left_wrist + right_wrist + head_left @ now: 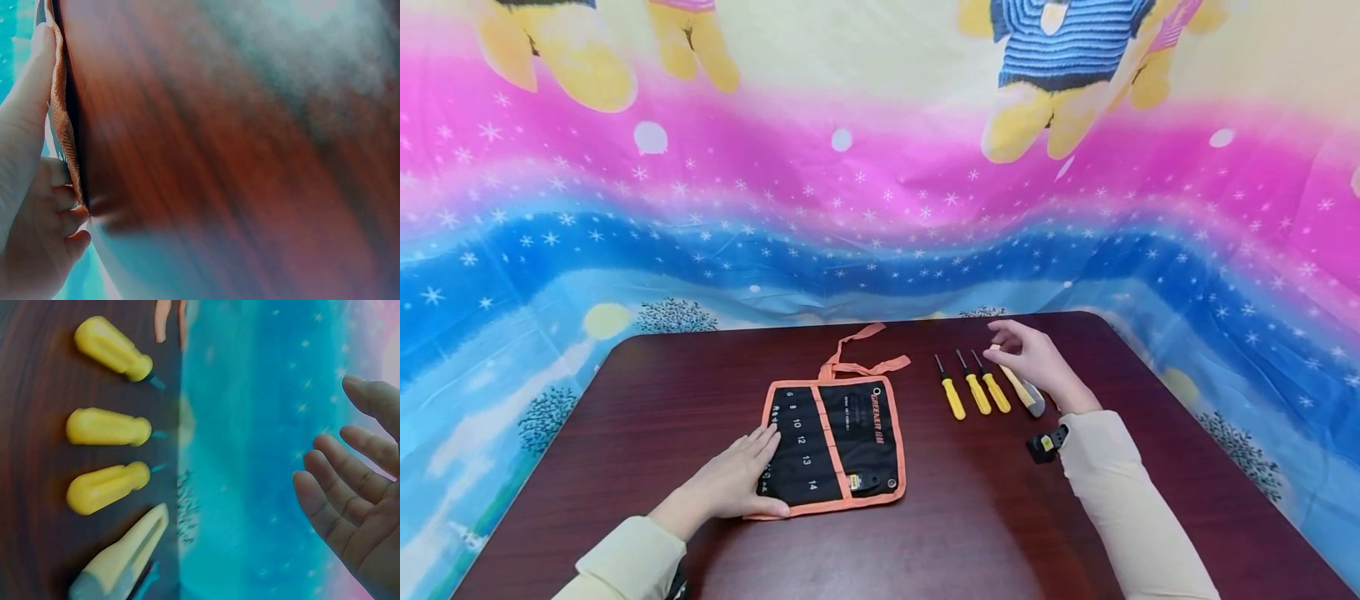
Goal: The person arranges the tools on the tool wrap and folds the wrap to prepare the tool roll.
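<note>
A black tool pouch [865, 433] with orange trim and printed sizes lies on the table. My left hand [741, 475] rests on its left side, fingers extended over the fabric and thumb on the lower edge. In the left wrist view the thumb [31, 81] lies along the orange trim [61, 112]. My right hand [1033, 358] is raised at the table's far right, fingers loosely bent and holding nothing. Below it lies a cream-and-grey slotted tool [1026, 396], its far end overlapped by the fingertips in the head view. The right wrist view shows the empty palm [369, 506].
Three yellow-handled screwdrivers [976, 393] lie side by side between pouch and right hand. Orange ties [850, 367] trail from the pouch's far edge. A small black item [865, 482] with a yellow label sits at the pouch's lower right. A patterned cloth [865, 208] hangs behind the table.
</note>
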{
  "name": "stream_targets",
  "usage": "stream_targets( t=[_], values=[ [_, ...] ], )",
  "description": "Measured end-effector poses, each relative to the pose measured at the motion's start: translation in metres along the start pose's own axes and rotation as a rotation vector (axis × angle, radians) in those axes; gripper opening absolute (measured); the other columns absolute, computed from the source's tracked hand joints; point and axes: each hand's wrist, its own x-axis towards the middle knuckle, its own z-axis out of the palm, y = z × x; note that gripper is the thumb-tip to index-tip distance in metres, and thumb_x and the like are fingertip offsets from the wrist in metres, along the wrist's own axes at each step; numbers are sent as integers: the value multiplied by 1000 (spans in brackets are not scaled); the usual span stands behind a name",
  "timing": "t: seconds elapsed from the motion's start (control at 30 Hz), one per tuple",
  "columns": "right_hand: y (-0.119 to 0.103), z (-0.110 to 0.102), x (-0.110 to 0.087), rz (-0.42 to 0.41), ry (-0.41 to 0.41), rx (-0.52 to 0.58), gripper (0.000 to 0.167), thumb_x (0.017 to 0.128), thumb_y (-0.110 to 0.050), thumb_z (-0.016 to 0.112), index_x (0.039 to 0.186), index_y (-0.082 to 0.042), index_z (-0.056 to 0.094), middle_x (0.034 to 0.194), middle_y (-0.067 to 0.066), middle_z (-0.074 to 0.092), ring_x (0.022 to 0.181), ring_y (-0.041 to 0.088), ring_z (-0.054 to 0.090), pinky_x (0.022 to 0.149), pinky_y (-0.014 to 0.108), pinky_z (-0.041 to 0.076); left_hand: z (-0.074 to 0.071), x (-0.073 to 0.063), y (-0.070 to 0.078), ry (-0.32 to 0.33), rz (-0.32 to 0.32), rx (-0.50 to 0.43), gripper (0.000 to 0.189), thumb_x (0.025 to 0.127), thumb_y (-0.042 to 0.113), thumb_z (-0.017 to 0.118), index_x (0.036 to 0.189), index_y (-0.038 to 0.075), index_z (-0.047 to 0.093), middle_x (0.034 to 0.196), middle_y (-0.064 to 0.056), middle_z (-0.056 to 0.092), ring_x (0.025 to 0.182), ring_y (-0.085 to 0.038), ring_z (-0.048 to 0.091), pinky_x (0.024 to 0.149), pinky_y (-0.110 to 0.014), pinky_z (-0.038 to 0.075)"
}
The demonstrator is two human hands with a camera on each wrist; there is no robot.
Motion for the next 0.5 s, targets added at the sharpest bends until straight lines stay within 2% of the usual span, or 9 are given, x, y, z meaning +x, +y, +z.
stream_targets(
  t=[0.17,0.5],
  values=[
    [20,3,-5,48,4,4,50,89,-26,63,131,-4,47,109,17,55,97,29,53,80,46,45,0,0,1,-8,-14,-4,112,68,76,54,138,-9,33,143,-25,28,132,-38,24,104,-49,24],
    [58,6,-13,93,14,-34,47,89,-18,63,129,0,47,108,22,57,96,33,54,78,46,47,0,1,3,-32,-38,7,111,69,76,54,139,-8,32,144,-24,27,133,-36,23,105,-48,23]
  ],
)
